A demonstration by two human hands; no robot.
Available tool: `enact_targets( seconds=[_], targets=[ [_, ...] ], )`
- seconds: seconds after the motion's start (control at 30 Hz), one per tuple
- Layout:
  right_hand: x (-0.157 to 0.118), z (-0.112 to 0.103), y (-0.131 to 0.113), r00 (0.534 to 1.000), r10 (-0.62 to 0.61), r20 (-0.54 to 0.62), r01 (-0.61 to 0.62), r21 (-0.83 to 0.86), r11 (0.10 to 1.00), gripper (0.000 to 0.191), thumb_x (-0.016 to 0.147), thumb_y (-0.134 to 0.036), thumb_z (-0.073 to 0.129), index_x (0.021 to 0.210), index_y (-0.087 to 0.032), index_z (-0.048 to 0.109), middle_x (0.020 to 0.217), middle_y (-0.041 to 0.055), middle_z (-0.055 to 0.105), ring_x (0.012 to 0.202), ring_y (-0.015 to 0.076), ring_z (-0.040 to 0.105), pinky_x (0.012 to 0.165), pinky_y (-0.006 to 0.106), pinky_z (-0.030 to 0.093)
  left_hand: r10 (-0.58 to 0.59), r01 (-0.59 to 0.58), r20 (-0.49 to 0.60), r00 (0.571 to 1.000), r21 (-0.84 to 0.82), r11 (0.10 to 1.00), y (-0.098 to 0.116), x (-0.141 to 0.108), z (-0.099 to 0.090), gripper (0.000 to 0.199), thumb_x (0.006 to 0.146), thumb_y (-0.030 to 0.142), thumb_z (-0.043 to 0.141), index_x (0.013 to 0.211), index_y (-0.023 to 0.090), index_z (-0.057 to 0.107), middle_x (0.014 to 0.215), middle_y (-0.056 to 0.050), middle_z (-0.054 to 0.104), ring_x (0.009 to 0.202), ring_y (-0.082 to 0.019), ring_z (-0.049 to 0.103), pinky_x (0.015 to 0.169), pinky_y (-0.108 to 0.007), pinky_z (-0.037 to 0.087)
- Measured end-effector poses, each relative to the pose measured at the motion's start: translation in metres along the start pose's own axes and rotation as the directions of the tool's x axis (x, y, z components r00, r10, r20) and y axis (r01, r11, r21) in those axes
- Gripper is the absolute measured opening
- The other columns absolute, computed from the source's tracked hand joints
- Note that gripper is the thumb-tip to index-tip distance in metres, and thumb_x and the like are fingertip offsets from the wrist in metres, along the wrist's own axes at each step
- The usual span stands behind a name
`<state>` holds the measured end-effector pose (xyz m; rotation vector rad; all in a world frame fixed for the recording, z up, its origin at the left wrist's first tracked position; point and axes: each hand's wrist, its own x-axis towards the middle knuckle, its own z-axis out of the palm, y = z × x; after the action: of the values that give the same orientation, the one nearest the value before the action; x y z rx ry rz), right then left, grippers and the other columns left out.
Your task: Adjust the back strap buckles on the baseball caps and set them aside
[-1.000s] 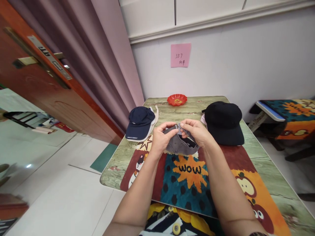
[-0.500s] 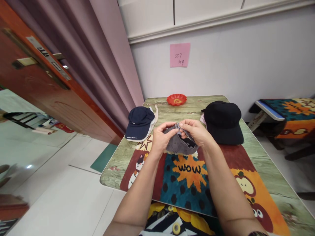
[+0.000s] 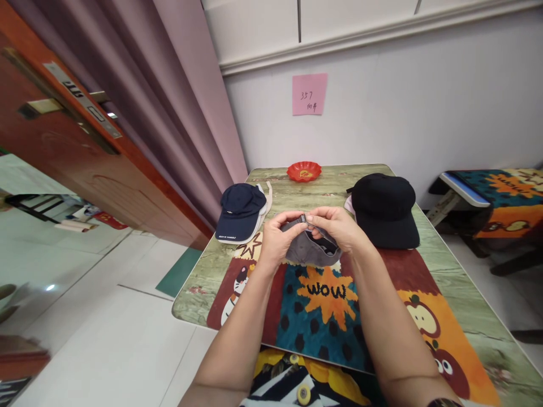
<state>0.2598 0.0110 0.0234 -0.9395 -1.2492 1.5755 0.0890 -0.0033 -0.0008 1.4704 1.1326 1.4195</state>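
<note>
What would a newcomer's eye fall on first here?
Probably the middle, where the left hand and right hand hold a gray baseball cap above a mat with an orange "WOW" starburst. Next, a navy baseball cap sits to the left on the table, and a black baseball cap to the right. A red scalloped dish stands out near the far edge.

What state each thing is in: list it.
Grey fabric cap, held by left hand and right hand
Grey strap, pinched; whether fastened unclear
Navy fabric cap, crown up, over paler cap
Black fabric cap, crown up
Red scalloped dish, upright
Pink paper note, stuck up
Brown wooden door, open
Mauve fabric curtain, hanging
</note>
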Motion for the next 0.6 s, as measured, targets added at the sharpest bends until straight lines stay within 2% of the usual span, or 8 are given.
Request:
enact_targets(
  seconds=[0.13,0.33,0.47,0.6],
  targets=[
    [-0.001,0.000,-0.002,1.000,-0.014,-0.015,0.013,-0.045,0.999,0.036,0.062,-0.045,0.088,0.076,-0.015,0.073,0.062,0.0000,0.063,0.055,0.0092,0.056,0.053,0.021,0.047,0.008,-0.009,0.009,1.000,0.070,0.997,0.006,-0.001,-0.002,0.027,0.073,0.030,0.082,0.097,0.020,0.078,0.098,-0.006,0.078,0.091,-0.021,0.070,0.085,-0.033,0.054],
    [0.003,-0.006,0.005,0.998,-0.066,0.007,0.066,-0.021,0.998,0.046,0.063,-0.045,0.089,0.092,-0.016,0.069,0.064,0.0001,0.068,0.057,0.0125,0.063,0.059,0.026,0.053,0.120,-0.123,0.028,0.992,0.247,0.961,0.016,-0.001,-0.006,0.018,0.077,0.025,0.078,0.095,0.022,0.080,0.100,-0.006,0.078,0.097,-0.023,0.070,0.094,-0.037,0.051],
    [0.005,-0.010,0.008,0.993,-0.114,0.041,0.116,-0.044,0.992,0.046,0.064,-0.044,0.089,0.095,-0.017,0.067,0.065,0.0002,0.070,0.059,0.0136,0.066,0.060,0.026,0.055,0.104,-0.113,0.053,0.993,0.238,0.965,0.016,0.000,-0.009,0.019,0.075,0.026,0.080,0.094,0.022,0.080,0.098,-0.007,0.077,0.096,-0.024,0.070,0.092,-0.037,0.052],
    [0.005,-0.011,0.008,0.988,-0.134,0.072,0.138,-0.048,0.989,0.044,0.065,-0.042,0.088,0.096,-0.017,0.069,0.067,0.0014,0.072,0.059,0.0142,0.067,0.061,0.027,0.056,0.035,-0.048,0.075,0.997,0.171,0.984,0.017,0.000,-0.011,0.022,0.073,0.030,0.082,0.092,0.020,0.081,0.098,-0.008,0.078,0.095,-0.024,0.071,0.092,-0.038,0.053]
  ],
)
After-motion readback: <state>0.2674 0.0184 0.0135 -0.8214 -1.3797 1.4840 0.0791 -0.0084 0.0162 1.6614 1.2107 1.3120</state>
